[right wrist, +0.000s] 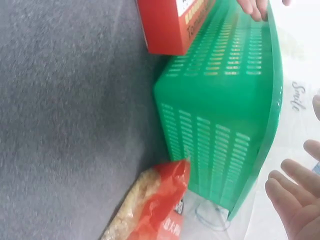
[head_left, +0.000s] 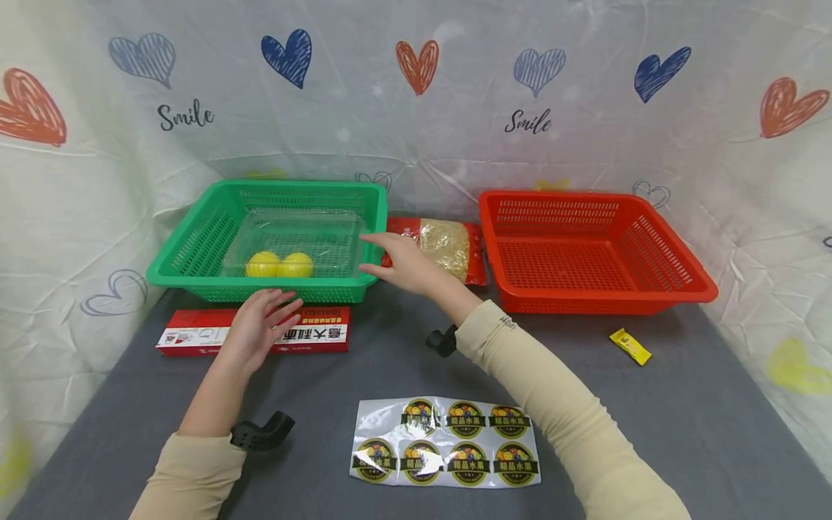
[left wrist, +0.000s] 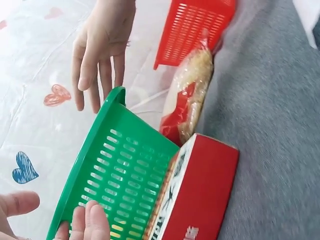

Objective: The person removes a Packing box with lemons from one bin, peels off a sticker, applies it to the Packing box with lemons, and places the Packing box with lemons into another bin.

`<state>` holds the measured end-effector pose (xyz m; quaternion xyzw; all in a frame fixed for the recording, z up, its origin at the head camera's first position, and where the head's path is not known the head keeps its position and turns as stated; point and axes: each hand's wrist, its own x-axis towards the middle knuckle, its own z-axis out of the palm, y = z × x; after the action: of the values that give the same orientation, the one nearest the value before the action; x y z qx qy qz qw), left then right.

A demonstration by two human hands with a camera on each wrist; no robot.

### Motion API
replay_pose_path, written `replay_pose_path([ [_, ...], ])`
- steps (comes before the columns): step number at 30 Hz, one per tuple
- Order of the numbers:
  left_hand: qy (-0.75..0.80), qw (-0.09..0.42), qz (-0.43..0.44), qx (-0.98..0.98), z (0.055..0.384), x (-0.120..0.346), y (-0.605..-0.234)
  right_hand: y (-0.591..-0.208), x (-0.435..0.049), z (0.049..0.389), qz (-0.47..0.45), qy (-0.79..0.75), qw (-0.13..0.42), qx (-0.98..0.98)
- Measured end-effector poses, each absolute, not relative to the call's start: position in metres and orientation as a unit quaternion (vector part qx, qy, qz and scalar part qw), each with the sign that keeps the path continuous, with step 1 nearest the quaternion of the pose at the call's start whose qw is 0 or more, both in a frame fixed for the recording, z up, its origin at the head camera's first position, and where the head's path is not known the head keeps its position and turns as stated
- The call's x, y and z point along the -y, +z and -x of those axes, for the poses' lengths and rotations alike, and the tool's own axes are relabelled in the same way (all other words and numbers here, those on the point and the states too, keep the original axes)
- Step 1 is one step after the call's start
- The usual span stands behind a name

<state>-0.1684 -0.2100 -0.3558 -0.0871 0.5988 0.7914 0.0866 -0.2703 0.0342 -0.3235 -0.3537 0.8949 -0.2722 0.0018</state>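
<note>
A clear plastic box (head_left: 305, 225) lies in the green basket (head_left: 195, 280) at the back left. Two round yellow balls (head_left: 263, 265) show at its front side; whether they are inside it I cannot tell. My left hand (head_left: 255, 331) hovers by the basket's front rim, fingers loosely spread, holding nothing. Beneath it is a long red carton (head_left: 325, 336) lettered in black, partly hidden by that hand. My right hand (head_left: 411, 267) is over the basket's right rim with its fingers extended, grasping nothing. In the left wrist view, this right hand (left wrist: 102, 52) hangs above the basket's corner.
A bag of pale dry food (head_left: 445, 245) with red ends lies between the green basket and a red basket (head_left: 604, 302). At the right is a small yellow packet (head_left: 630, 347). A sheet of round fruit stickers (head_left: 445, 442) lies near the front. A patterned curtain hangs behind.
</note>
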Motion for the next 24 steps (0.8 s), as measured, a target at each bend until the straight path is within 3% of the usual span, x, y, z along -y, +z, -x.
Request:
replay_pose_path([
  [24, 0.943, 0.043, 0.180, -0.275, 0.192, 0.203, -0.361, -0.323, -0.002, 0.266, 0.361, -0.287, 0.015, -0.887],
])
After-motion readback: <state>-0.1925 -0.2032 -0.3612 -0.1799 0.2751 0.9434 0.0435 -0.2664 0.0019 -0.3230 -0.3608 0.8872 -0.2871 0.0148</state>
